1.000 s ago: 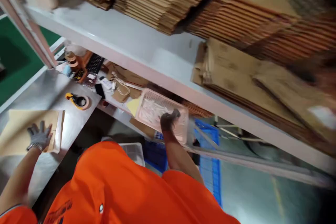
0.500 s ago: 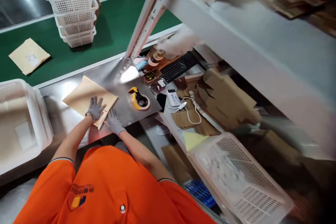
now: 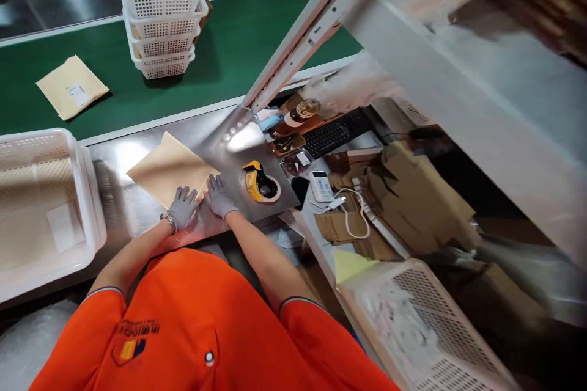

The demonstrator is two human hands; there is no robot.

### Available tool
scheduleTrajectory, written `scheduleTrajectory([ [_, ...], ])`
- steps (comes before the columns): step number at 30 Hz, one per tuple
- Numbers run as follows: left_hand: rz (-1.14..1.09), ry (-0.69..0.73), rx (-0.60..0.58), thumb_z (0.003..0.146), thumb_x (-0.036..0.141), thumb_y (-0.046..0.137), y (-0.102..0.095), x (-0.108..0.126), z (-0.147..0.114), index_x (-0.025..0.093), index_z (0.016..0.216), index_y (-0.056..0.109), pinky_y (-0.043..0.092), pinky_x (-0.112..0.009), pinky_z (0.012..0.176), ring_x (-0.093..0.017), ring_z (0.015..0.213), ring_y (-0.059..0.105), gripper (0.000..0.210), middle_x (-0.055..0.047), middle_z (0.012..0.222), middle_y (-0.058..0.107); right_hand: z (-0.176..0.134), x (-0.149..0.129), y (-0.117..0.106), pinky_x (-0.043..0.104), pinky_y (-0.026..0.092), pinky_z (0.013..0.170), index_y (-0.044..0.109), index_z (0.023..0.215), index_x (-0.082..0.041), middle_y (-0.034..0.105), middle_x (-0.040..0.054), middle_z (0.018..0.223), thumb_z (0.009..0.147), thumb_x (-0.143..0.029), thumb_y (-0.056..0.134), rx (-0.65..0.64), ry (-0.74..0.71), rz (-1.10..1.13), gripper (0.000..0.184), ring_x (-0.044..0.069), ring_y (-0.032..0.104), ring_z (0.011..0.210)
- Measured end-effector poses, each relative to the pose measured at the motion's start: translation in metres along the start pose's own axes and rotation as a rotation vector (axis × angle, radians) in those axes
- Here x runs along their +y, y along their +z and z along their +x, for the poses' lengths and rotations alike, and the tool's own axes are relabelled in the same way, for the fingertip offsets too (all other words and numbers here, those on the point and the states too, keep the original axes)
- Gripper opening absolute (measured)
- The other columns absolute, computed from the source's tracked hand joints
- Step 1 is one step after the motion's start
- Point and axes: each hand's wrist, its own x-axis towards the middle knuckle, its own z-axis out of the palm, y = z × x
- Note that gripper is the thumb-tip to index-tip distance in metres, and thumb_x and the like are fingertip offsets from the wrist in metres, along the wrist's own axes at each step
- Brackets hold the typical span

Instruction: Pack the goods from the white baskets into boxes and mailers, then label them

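A tan padded envelope lies flat on the metal worktop, its near right edge under my hands. My left hand, in a grey glove with a bracelet at the wrist, presses on the near corner, fingers spread. My right hand, also gloved in grey, lies flat along the envelope's right end, fingers stretched out. Between the hands a folded edge partly shows. Just right of my right hand, a yellow and black tape dispenser with a roll of tape rests on the worktop.
White baskets are nested at left. On the green conveyor belt are stacked baskets and another envelope. A metal post rises beyond the dispenser. A keyboard, bottle and plastic basket are at right.
My left hand has slid back toward the envelope's near corner. My right hand has moved forward onto its right edge. The folded edge lies flatter, and the view has shifted left.
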Motion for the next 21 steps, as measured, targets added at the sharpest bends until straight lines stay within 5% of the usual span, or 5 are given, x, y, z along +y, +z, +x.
scheduleTrajectory([
  [4,0.021,-0.06,-0.018,0.11,0.05,0.062,0.024,0.02,-0.037,0.012,0.17,0.058,0.017,-0.075,0.143,-0.049,0.175,0.03,0.071,-0.023,0.184,0.044,0.022,0.004,-0.01,0.057,0.027,0.141,0.061,0.159,0.005,0.053,0.0312,0.174,0.112,-0.029,0.059,0.031,-0.006,-0.013,0.058,0.038,0.044,0.168],
  [13,0.027,-0.18,-0.073,0.1,0.043,0.079,0.032,0.035,-0.083,0.019,0.161,0.066,0.024,-0.077,0.14,-0.048,0.173,0.036,0.067,-0.021,0.182,0.048,0.055,0.019,-0.034,0.056,0.023,0.139,0.05,0.168,0.008,0.038,0.0358,0.181,0.118,-0.03,0.049,-0.09,-0.059,-0.229,0.063,0.04,0.036,0.169],
  [17,0.017,-0.275,0.016,0.098,0.039,0.08,0.009,0.051,-0.101,0.018,0.133,0.081,0.033,-0.077,0.137,-0.049,0.162,0.051,0.041,-0.021,0.171,0.061,0.044,0.019,-0.039,0.053,0.024,0.14,0.052,0.169,0.004,0.038,0.0309,0.183,0.114,-0.033,0.052,-0.087,-0.05,-0.295,0.066,0.04,0.034,0.17],
  [21,-0.011,-0.338,0.378,0.104,0.026,0.069,-0.057,0.047,-0.124,0.019,0.131,0.08,0.044,-0.065,0.135,-0.039,0.148,0.065,0.029,-0.021,0.153,0.072,0.017,0.022,-0.042,0.052,0.033,0.135,0.058,0.163,0.007,0.045,0.0337,0.178,0.112,-0.037,0.047,-0.047,-0.021,-0.344,0.069,0.043,0.041,0.165],
])
